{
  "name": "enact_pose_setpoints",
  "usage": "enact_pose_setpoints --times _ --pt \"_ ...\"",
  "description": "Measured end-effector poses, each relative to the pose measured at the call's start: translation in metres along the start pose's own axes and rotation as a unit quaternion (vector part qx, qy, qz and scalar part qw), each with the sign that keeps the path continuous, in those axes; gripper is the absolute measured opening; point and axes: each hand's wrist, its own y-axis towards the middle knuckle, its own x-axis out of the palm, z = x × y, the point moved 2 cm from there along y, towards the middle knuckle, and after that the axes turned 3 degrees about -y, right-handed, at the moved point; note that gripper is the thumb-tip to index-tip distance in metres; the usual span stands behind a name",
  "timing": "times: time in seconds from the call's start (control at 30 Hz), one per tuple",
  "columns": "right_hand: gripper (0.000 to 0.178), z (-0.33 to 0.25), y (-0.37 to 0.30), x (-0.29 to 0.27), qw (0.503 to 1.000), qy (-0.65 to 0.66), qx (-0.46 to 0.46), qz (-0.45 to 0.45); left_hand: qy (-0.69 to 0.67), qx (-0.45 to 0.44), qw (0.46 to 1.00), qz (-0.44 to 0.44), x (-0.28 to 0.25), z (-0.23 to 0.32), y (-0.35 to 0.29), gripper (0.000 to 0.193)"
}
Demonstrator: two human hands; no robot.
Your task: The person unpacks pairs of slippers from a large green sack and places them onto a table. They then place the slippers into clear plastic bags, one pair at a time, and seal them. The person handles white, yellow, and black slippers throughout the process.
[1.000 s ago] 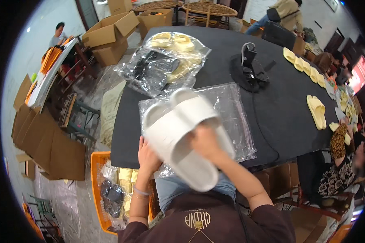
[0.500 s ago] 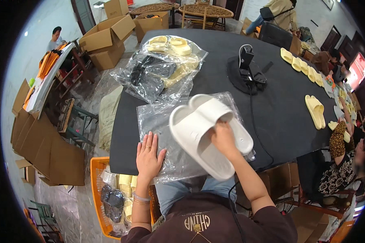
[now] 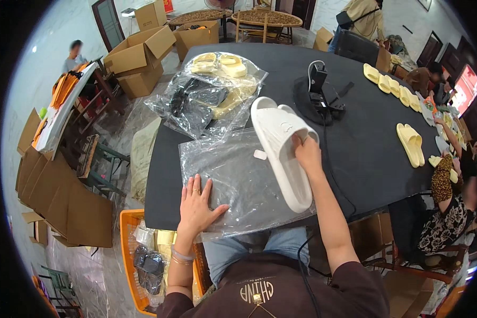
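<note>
A pair of white slide slippers (image 3: 276,139) is lifted over the table, turned partly on edge so that one mostly hides the other. My right hand (image 3: 307,157) grips them, its fingers reaching in under the strap. Below lies a flat clear plastic bag (image 3: 233,183) with a small white label (image 3: 260,155) on it. My left hand (image 3: 197,206) rests palm down on the bag's left side, fingers spread and holding nothing.
Bagged slippers, cream and black (image 3: 212,93), are piled at the table's far left. A camera-like black device (image 3: 318,87) with a cable stands farther right. Cream slippers (image 3: 409,144) line the right side, near a seated person. An orange crate (image 3: 130,254) stands at lower left.
My right hand has tilted the white slippers up onto their edge and shifted them right, uncovering more of the bag and its label. My left hand's fingers have spread wider.
</note>
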Motion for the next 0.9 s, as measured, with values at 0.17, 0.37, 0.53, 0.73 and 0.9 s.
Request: enact_pose_setpoints --times 0.17,0.37,0.53,0.73,0.9 --pt "0.033 0.002 -0.018 0.024 0.991 -0.105 -0.061 -0.049 -0.034 0.099 0.994 -0.029 0.007 0.035 0.045 0.066" --pt "0.031 -0.005 -0.028 0.026 0.993 -0.091 -0.066 -0.034 -0.046 0.150 0.988 -0.012 0.052 0.068 0.082 0.055" --pt "0.025 -0.015 -0.023 -0.004 0.994 -0.024 -0.098 -0.044 -0.077 0.167 0.983 -0.001 0.057 0.064 0.081 0.056" --pt "0.017 -0.003 0.011 -0.098 0.992 -0.013 -0.106 0.069 -0.056 0.148 0.987 0.037 0.059 0.064 0.079 0.059" --pt "0.022 0.109 0.060 -0.166 0.988 -0.108 -0.057 0.097 -0.063 0.150 0.986 0.042 0.059 0.066 0.079 0.059"
